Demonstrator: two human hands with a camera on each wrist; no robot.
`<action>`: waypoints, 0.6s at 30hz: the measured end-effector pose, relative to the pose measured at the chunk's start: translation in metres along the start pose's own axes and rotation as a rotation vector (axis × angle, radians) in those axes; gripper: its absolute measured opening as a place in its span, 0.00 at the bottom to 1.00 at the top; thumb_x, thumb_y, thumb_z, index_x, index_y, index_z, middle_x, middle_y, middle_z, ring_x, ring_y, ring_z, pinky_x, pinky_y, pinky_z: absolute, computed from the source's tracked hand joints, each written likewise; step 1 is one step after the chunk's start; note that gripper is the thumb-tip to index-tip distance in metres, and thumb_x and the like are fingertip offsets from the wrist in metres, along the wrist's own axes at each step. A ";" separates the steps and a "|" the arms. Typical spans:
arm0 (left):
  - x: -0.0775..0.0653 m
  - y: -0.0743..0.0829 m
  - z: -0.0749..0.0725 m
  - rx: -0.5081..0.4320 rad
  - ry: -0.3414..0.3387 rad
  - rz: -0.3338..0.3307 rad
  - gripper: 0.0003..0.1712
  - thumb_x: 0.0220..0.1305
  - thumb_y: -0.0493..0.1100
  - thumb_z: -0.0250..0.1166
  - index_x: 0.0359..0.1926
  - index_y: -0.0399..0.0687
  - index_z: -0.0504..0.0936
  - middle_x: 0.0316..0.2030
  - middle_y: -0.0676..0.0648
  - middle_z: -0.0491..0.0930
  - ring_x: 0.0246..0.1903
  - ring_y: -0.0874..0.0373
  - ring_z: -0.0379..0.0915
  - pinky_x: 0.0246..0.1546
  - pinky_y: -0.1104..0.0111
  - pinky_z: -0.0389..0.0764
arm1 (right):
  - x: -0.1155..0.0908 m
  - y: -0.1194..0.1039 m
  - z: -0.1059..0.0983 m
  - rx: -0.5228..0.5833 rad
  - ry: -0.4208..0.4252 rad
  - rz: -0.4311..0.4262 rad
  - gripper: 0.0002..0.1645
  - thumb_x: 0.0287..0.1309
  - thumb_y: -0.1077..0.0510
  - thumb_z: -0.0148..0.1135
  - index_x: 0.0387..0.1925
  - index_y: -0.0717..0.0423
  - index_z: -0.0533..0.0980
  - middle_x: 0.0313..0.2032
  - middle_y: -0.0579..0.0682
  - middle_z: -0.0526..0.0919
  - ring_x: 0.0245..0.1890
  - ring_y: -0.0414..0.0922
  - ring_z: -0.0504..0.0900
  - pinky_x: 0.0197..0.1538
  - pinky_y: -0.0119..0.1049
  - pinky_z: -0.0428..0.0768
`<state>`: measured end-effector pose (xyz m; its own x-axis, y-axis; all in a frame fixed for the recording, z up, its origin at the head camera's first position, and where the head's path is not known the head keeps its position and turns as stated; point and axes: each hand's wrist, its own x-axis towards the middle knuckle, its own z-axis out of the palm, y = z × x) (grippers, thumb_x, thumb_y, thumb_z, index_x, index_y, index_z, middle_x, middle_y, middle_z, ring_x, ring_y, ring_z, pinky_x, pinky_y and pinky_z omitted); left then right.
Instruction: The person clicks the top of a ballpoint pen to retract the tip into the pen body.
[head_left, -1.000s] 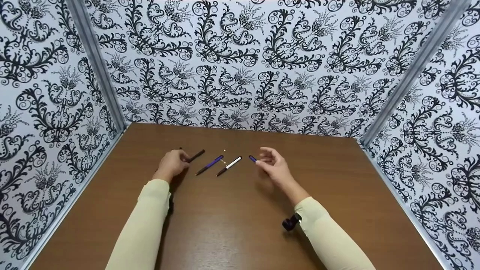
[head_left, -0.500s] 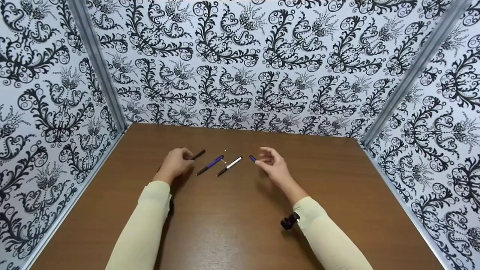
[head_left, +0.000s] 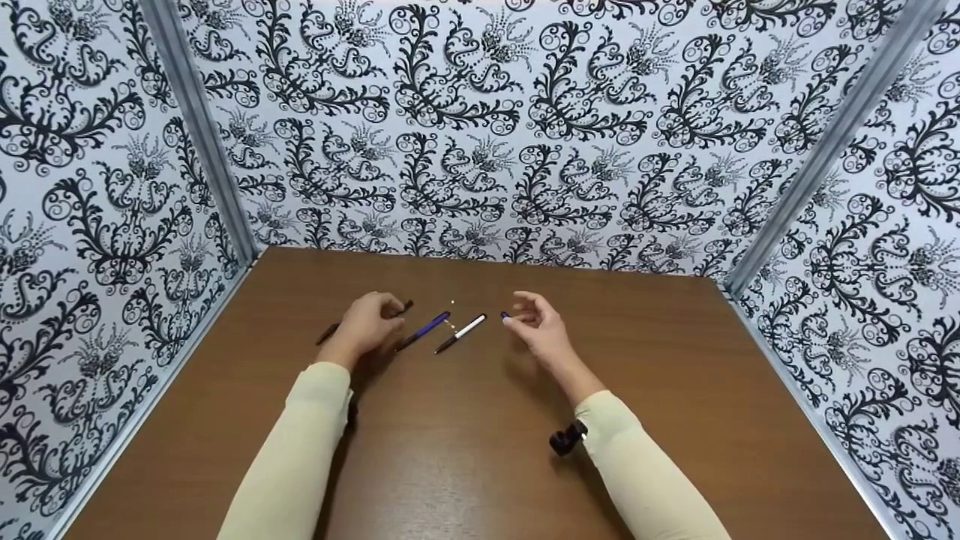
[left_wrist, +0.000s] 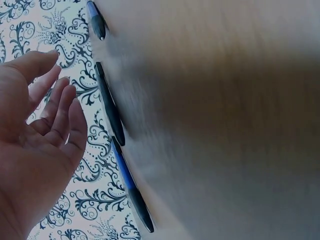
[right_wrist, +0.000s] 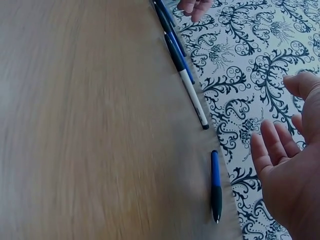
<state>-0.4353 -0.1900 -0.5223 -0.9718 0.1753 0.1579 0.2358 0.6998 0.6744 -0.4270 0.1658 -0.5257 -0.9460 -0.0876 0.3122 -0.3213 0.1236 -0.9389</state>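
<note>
Black pen: flat on the table, just beyond and below the left hand; only one end in sight past the fingers from above. Nothing gripped there: fingers loosely curved, apart from the barrel in the left wrist view. Dark-gripped pen to the left of that hand, mostly hidden from the head view. Middle blue pen just right of the same hand, then white pen, roughly parallel, between both hands. Far-right blue pen just left of the right hand; nothing held here either, fingers relaxed, gap visible.

Could roll if brushed: slim barrels, smooth-looking top. Possible knock of black pen into middle blue, given close spacing near the left fingertips. Possible misjudged contact too, with fingers masking pens from above.

Farther out: pale sleeves behind the hands, patterned wall beyond.
</note>
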 end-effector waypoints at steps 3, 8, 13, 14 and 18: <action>0.000 0.005 0.002 0.001 0.004 0.014 0.15 0.76 0.38 0.71 0.59 0.36 0.87 0.54 0.37 0.84 0.57 0.40 0.80 0.63 0.46 0.80 | 0.001 -0.001 0.005 0.005 0.001 -0.002 0.30 0.64 0.71 0.75 0.66 0.67 0.77 0.53 0.64 0.84 0.51 0.55 0.86 0.52 0.32 0.82; 0.000 0.011 0.004 -0.015 -0.003 0.005 0.16 0.76 0.39 0.71 0.60 0.36 0.87 0.53 0.39 0.83 0.55 0.42 0.80 0.61 0.47 0.80 | 0.003 -0.003 0.014 0.011 0.003 -0.012 0.30 0.64 0.70 0.75 0.66 0.67 0.77 0.53 0.64 0.84 0.50 0.55 0.86 0.53 0.32 0.83; 0.001 0.013 0.007 -0.014 -0.008 0.028 0.16 0.76 0.38 0.71 0.59 0.36 0.87 0.52 0.39 0.83 0.54 0.42 0.80 0.60 0.48 0.81 | 0.004 -0.004 0.024 0.025 -0.006 -0.019 0.30 0.65 0.70 0.75 0.67 0.67 0.77 0.53 0.63 0.84 0.48 0.50 0.85 0.51 0.31 0.82; 0.001 0.014 0.007 -0.012 -0.009 0.034 0.16 0.76 0.38 0.71 0.60 0.36 0.87 0.52 0.39 0.83 0.54 0.42 0.80 0.60 0.48 0.81 | 0.004 -0.004 0.025 0.032 -0.008 -0.019 0.30 0.65 0.71 0.75 0.67 0.67 0.77 0.53 0.62 0.84 0.48 0.50 0.85 0.51 0.31 0.82; 0.002 0.016 0.010 -0.008 -0.006 0.045 0.16 0.75 0.37 0.72 0.60 0.35 0.86 0.52 0.38 0.83 0.54 0.42 0.80 0.60 0.48 0.82 | 0.005 -0.004 0.031 0.049 -0.009 -0.022 0.30 0.65 0.71 0.74 0.67 0.68 0.76 0.52 0.61 0.84 0.50 0.55 0.85 0.50 0.30 0.82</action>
<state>-0.4331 -0.1718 -0.5181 -0.9602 0.2106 0.1837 0.2790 0.6856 0.6724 -0.4287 0.1344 -0.5246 -0.9381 -0.0983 0.3321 -0.3396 0.0735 -0.9377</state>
